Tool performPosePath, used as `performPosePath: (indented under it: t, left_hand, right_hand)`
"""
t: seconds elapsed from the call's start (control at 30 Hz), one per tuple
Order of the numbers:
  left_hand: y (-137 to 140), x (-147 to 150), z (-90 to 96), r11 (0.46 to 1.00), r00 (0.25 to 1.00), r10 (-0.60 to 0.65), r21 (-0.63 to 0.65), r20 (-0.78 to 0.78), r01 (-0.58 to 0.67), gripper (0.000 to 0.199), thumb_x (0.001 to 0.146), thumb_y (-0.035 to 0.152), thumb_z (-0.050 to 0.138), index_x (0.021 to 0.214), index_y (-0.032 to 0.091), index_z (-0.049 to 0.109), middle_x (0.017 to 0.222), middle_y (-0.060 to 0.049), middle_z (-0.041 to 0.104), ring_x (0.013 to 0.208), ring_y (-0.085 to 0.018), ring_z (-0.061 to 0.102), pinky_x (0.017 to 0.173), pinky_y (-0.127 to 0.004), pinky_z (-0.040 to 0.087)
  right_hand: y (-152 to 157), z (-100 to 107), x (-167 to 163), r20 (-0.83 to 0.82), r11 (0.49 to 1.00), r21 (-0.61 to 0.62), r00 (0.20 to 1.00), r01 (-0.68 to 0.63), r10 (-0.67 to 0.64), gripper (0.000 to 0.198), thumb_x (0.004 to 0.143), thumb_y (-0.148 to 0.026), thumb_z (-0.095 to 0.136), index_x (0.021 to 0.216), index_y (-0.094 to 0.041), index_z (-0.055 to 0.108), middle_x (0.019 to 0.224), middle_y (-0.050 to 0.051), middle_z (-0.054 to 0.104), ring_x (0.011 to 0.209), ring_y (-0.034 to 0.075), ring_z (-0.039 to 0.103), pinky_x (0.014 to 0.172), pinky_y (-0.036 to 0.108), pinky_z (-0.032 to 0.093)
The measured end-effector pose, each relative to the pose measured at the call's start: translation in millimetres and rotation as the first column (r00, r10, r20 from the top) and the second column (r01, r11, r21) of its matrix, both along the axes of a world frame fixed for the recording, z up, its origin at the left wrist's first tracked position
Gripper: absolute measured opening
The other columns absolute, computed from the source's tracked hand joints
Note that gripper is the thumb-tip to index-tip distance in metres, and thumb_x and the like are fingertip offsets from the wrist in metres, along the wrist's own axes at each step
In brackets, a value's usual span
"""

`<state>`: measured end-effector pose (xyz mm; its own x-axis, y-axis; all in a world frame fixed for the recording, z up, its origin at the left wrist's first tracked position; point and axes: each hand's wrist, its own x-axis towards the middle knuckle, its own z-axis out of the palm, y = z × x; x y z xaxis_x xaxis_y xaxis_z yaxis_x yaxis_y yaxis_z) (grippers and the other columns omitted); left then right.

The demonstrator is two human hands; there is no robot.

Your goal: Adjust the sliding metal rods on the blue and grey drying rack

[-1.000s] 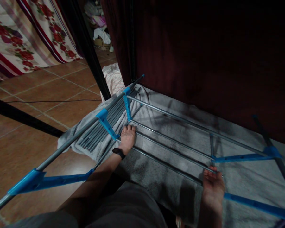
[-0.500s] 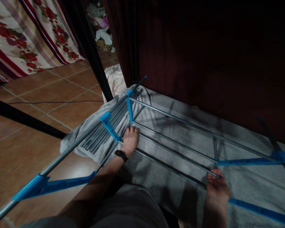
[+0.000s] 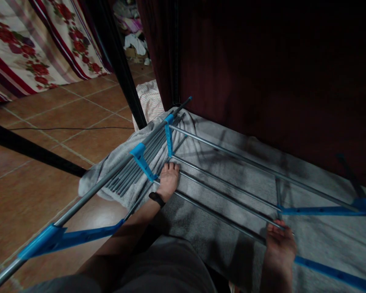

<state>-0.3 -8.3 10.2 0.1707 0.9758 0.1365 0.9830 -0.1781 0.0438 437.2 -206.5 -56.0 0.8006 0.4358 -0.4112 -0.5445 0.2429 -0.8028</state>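
A rack frame of grey metal tubes with blue plastic joints (image 3: pixel 142 162) stands over a grey blanket. One thin metal rod (image 3: pixel 225 196) runs between my two hands, in the middle of the frame's lower level. My left hand (image 3: pixel 168 179), with a dark band on the wrist, is closed over the rod's left end, beside the blue joint. My right hand (image 3: pixel 280 240) is turned palm up, its fingers wrapped round the right end, which pokes out past them. This end lies apart from the long blue bracket (image 3: pixel 317 211). My left palm hides the rod's other end.
Several loose grey rods (image 3: pixel 137 167) lie on the grey blanket (image 3: pixel 232 162) at the left. Black metal posts (image 3: pixel 118 69) rise beside it. A dark reddish panel (image 3: pixel 247 73) stands behind. A cable (image 3: pixel 73 128) crosses the tiled floor (image 3: pixel 49 150), near a flowered curtain (image 3: pixel 33 44).
The view has shifted slightly, so the scene sits a little further right. Both hands keep their grip on the rod, with hardly any movement against the frame.
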Motion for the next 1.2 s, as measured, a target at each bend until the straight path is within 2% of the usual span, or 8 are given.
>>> performPosePath:
  t: [0.3,0.47,0.67,0.8,0.9,1.0,1.13,1.2]
  left_hand:
    - [4.1,-11.7,-6.0,1.0,0.987,-0.013,-0.007,0.159,0.015,0.038,0.084,0.004,0.048,0.116,0.011,0.067,0.115,-0.017,0.064,0.111,-0.032,0.059,0.1,-0.043,0.05]
    - [19.0,-23.5,-16.3,0.996,0.804,0.092,-0.066,0.588,-0.065,0.036,0.074,0.005,0.051,0.102,0.016,0.07,0.114,-0.013,0.063,0.115,-0.028,0.061,0.11,-0.042,0.048]
    - [29.7,-29.1,-12.3,0.983,0.713,0.184,-0.13,0.677,-0.13,0.028,0.068,0.009,0.053,0.089,0.019,0.068,0.098,-0.008,0.064,0.096,-0.024,0.065,0.1,-0.04,0.052]
    - [33.5,-29.1,-5.9,0.942,0.5,0.335,-0.286,0.799,-0.174,0.021,0.064,0.013,0.057,0.081,0.02,0.066,0.076,-0.001,0.062,0.075,-0.02,0.06,0.08,-0.035,0.053]
    - [35.6,-28.0,-2.2,0.908,0.211,0.413,-0.382,0.886,-0.175,0.022,0.064,0.018,0.063,0.086,0.019,0.065,0.07,0.003,0.06,0.064,-0.015,0.056,0.066,-0.029,0.049]
    - [34.7,-26.6,1.7,0.897,-0.064,0.414,-0.419,0.908,-0.141,0.022,0.067,0.019,0.067,0.089,0.018,0.065,0.076,0.002,0.064,0.066,-0.013,0.057,0.063,-0.024,0.05]
    - [32.5,-23.4,7.9,0.876,-0.301,0.429,-0.474,0.852,-0.094,0.021,0.071,0.008,0.067,0.09,0.017,0.067,0.077,0.001,0.068,0.072,-0.012,0.064,0.063,-0.02,0.054]
    - [33.1,-21.4,10.5,0.852,-0.355,0.438,-0.507,0.826,-0.128,0.022,0.072,0.001,0.064,0.088,0.016,0.066,0.074,0.002,0.068,0.072,-0.013,0.066,0.062,-0.019,0.056]
  right_hand:
    - [3.7,9.0,-9.0,-0.125,0.995,-0.014,0.987,0.097,-0.098,0.009,0.076,-0.013,0.067,0.078,-0.02,0.063,0.077,-0.003,0.071,0.069,0.009,0.071,0.065,0.02,0.062]
    - [7.0,11.4,-12.8,-0.124,0.994,0.045,0.988,0.101,-0.095,0.014,0.077,-0.008,0.062,0.08,-0.021,0.064,0.076,-0.003,0.071,0.071,0.01,0.072,0.067,0.022,0.063]
    - [12.4,13.4,-19.8,-0.107,0.989,0.072,0.987,0.131,-0.123,0.019,0.075,-0.003,0.062,0.082,-0.02,0.064,0.083,-0.003,0.073,0.076,0.01,0.074,0.072,0.022,0.064]
    - [17.0,20.7,-27.0,-0.141,0.985,0.096,0.982,0.14,-0.126,0.01,0.082,-0.01,0.065,0.084,-0.02,0.064,0.082,-0.003,0.074,0.077,0.008,0.074,0.075,0.02,0.063]
    - [21.3,27.5,-31.6,-0.17,0.985,0.085,0.976,0.153,-0.137,0.008,0.087,-0.012,0.064,0.084,-0.02,0.064,0.082,-0.002,0.075,0.076,0.008,0.074,0.076,0.019,0.062]
    - [24.2,32.5,-35.9,-0.175,0.984,0.086,0.974,0.159,-0.142,0.011,0.089,-0.012,0.061,0.086,-0.02,0.066,0.082,-0.001,0.076,0.078,0.008,0.074,0.077,0.018,0.062]
    - [23.9,38.1,-40.4,-0.187,0.983,0.088,0.972,0.16,-0.141,0.015,0.091,-0.01,0.058,0.086,-0.021,0.067,0.081,-0.002,0.075,0.077,0.007,0.074,0.077,0.018,0.062]
    - [22.9,41.0,-41.8,-0.196,0.983,0.092,0.971,0.157,-0.136,0.015,0.093,-0.01,0.057,0.087,-0.02,0.067,0.08,-0.001,0.075,0.077,0.008,0.073,0.078,0.019,0.063]
